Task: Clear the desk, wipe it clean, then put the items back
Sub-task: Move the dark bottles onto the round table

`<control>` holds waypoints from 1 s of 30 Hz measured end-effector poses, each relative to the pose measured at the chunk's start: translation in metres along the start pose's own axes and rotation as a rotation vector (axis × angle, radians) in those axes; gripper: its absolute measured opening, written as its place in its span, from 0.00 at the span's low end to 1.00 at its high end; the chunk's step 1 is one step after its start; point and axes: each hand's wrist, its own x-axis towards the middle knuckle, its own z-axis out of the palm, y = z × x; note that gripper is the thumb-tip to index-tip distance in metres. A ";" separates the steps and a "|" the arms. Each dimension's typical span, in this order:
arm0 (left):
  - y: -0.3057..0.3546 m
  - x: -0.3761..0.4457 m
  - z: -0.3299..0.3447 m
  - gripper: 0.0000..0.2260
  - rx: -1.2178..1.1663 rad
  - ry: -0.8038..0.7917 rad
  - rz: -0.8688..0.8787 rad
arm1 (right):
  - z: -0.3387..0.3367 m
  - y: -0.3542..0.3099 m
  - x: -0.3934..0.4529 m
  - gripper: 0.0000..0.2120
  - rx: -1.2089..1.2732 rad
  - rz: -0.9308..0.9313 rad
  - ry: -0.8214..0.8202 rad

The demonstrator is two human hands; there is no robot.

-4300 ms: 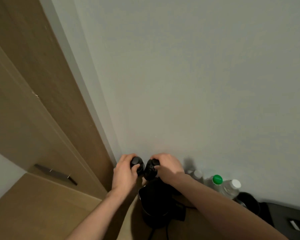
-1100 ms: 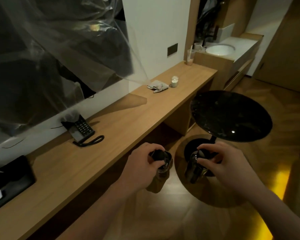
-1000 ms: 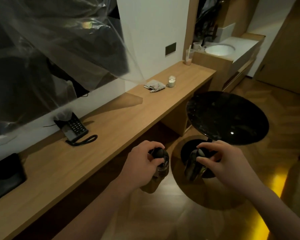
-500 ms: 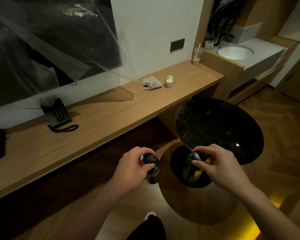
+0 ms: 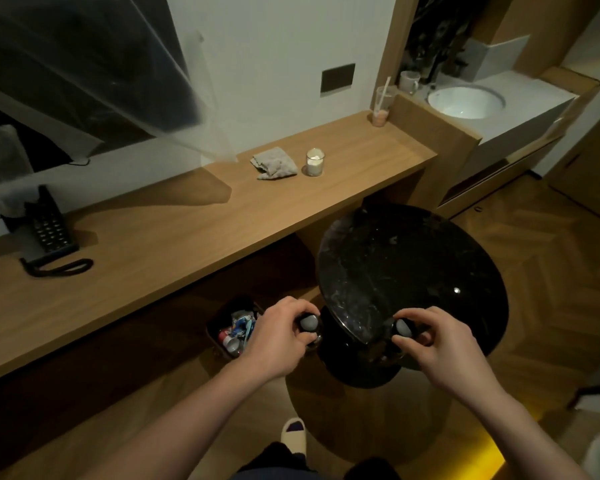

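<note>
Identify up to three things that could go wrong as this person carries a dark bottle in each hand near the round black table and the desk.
1. Each dark bottle is pinched only at its cap by the left hand and right hand; one could slip and fall.
2. The right bottle hangs by the black table edge and might knock it.
3. Both hands are full, so the candle and phone cannot be steadied.

Dim warm room, yellow floor glow (lower right), wide-angle edge bending, soft focus
</note>
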 end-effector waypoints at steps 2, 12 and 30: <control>0.006 0.022 0.019 0.16 0.013 -0.011 -0.001 | -0.004 0.018 0.013 0.17 0.003 0.026 -0.010; 0.033 0.115 0.100 0.14 0.039 0.034 -0.125 | -0.016 0.104 0.096 0.17 0.059 0.026 -0.088; 0.078 0.164 0.190 0.21 0.041 0.252 -0.434 | -0.015 0.157 0.273 0.16 -0.087 -0.280 -0.373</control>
